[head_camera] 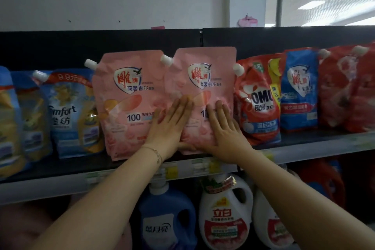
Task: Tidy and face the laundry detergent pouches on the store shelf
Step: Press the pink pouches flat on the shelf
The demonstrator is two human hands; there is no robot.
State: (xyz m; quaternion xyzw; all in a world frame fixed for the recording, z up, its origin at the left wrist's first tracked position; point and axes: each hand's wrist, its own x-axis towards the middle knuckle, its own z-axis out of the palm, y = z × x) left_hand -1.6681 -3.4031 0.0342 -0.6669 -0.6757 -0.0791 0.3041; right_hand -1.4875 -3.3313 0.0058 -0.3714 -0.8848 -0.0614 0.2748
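Currently the pink pouch [211, 71], standing just left of the red pouch [257, 99], is pressed flat-fingered by left hand [168, 125] and right hand [227, 132], nothing gripped; squaring it upright is judged next.

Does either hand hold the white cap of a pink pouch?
No, left hand and right hand lie flat on the right pink pouch's front.

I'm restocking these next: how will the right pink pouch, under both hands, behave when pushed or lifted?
Probably floppy: the right pink pouch shows creases where the left hand and right hand press flat. Likely heavy for its size, as it bulges full. Standing upright on its base, it may tip.
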